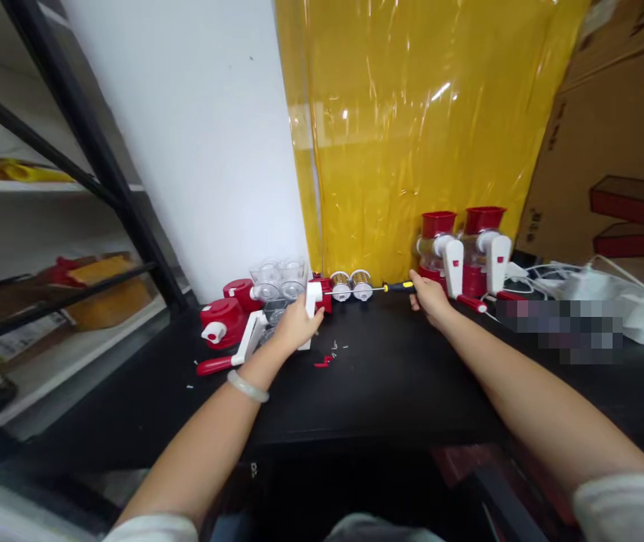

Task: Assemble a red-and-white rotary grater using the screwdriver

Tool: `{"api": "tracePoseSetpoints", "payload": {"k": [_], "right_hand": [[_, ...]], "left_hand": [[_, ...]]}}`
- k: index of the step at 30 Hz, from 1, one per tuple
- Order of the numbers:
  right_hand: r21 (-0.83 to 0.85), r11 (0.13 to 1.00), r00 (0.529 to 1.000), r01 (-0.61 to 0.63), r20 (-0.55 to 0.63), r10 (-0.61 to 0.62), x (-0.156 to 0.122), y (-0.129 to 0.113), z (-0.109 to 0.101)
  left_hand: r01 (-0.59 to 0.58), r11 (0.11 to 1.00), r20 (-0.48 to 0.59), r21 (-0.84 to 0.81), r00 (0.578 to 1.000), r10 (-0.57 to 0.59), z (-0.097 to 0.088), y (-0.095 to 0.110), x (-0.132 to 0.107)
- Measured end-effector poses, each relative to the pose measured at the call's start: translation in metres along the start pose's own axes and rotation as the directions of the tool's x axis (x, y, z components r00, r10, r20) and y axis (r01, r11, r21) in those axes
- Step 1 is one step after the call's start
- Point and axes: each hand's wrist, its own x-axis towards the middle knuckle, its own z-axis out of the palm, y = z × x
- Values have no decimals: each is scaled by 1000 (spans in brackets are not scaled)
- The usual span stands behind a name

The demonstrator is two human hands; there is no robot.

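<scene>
My left hand (pixel 295 325) is closed on a white plastic part (pixel 313 293), with a red piece behind it. From the right, my right hand (pixel 430 299) grips the end of a screwdriver (pixel 399 287) with a black and yellow handle. Its long shaft points level to the left and meets the white part; the exact tip contact is too small to make out. Just behind the shaft stand two metal grater drums (pixel 351 286). A small red piece (pixel 323 362) and a few tiny bits lie on the black table (pixel 390 376) in front of my left hand.
On the left are red bases (pixel 223 322), clear plastic housings (pixel 281 278) and a white crank with a red handle (pixel 216 366). Two assembled rotary graters (pixel 439 252) stand at the right, near white cables (pixel 559 272). A yellow plastic sheet (pixel 390 150) hangs behind.
</scene>
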Motion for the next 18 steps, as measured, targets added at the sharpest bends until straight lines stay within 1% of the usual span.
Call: {"api": "tracePoseSetpoints", "payload": {"k": [3,9,16,18], "right_hand": [[19,1000,1000,-10,-8,10,3,4,-1],[-133,991,998,30,-57,-38,7,8,-3],[-192,981,995,1,-93,-20,7,8,-4],[-219,976,993,-15,-118,-11,9,9,-5]], "left_hand": [[-12,1000,-2,25,1000,12,0,-2,1],[-18,999,-6,44,1000,19,0,-4,2],[-30,998,-9,46,999,31,-2,0,0],[-33,998,-10,45,999,33,-2,1,-1]]}}
